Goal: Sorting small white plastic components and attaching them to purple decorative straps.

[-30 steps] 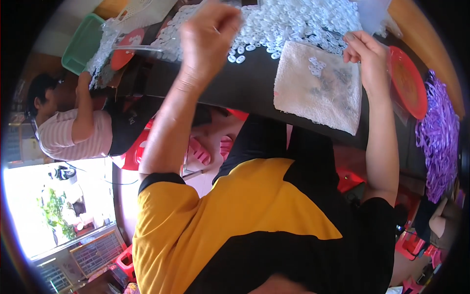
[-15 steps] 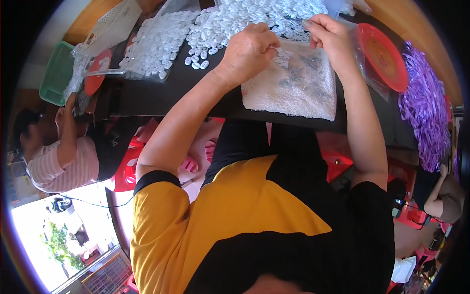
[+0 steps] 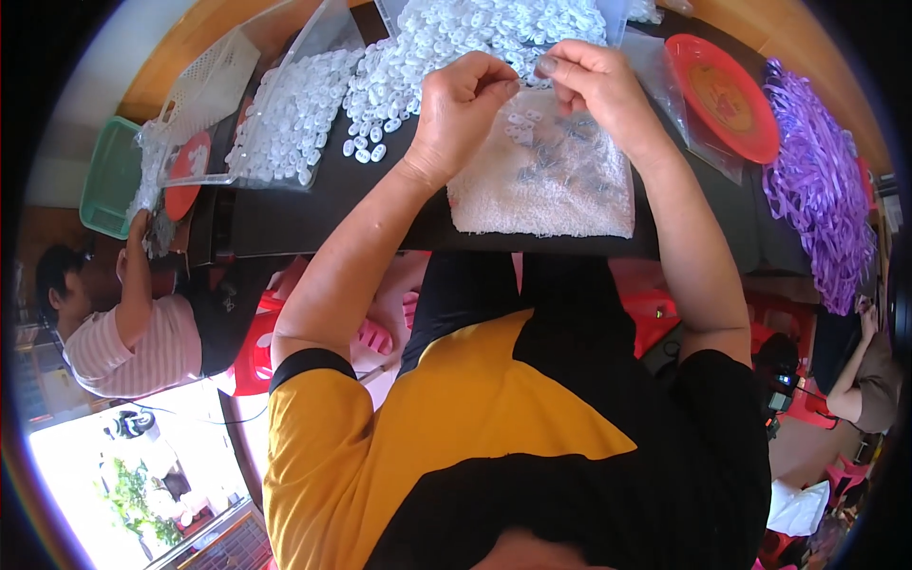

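Over the far edge of a white towel (image 3: pixel 541 211), my left hand (image 3: pixel 463 112) is closed, thumb and fingertips pinched together. My right hand (image 3: pixel 600 87) faces it from the other side, its fingers curled in against the thumb. The fingertips are a short gap apart, and whatever they hold is too small to make out. Several white oval plastic pieces (image 3: pixel 522 124) lie on the towel beside a scatter of small clear or metallic parts (image 3: pixel 568 152). Beyond my hands spreads a big heap of similar white oval pieces (image 3: pixel 484 33).
More ovals fill a clear tray (image 3: pixel 214 180) to the left. A red plate (image 3: pixel 722 100) lies at the right over a plastic bag (image 3: pixel 708 163), beside a bundle of purple ribbons (image 3: pixel 819 195). A green basket (image 3: pixel 111 176) stands far left, near a seated person (image 3: pixel 142 342); another person (image 3: pixel 866 380) is at far right.
The whole view has shifted a little, so the table sits further left and lower. My left hand has turned, its thumb now pointing toward my right hand. Both hands stay over the towel.
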The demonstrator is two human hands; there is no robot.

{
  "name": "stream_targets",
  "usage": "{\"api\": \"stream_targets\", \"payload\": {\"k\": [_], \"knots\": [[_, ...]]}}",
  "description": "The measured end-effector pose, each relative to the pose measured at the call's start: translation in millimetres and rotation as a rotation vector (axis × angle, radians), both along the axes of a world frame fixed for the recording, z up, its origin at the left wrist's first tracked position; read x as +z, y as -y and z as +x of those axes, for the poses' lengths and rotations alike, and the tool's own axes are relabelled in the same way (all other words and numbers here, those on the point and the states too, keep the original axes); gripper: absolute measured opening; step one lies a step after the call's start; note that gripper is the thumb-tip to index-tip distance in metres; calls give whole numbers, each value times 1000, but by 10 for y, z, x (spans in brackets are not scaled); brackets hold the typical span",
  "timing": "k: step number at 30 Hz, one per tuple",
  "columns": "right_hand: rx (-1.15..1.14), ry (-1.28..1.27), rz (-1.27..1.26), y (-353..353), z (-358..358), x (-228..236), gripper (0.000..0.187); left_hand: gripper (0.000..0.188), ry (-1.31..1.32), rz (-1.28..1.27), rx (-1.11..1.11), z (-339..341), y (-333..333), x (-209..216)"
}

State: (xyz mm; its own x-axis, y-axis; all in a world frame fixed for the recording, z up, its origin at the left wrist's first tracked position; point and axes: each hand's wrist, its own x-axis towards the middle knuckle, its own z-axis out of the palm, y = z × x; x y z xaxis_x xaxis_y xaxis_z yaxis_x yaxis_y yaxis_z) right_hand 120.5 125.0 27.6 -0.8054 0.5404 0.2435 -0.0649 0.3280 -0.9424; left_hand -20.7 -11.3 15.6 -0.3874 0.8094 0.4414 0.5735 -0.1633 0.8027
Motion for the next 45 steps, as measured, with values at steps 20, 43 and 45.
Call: {"api": "stream_targets", "payload": {"k": [20, 43, 45], "knots": [[253, 77, -475, -5, 75, 99, 15, 20, -233, 360, -18, 64, -65, -44], [137, 110, -393, 78, 7, 22, 20, 16, -61, 232, -25, 81, -25, -79], [148, 127, -420, 60, 9, -8, 19, 17, 131, 183, -101, 101, -6, -55]]}}
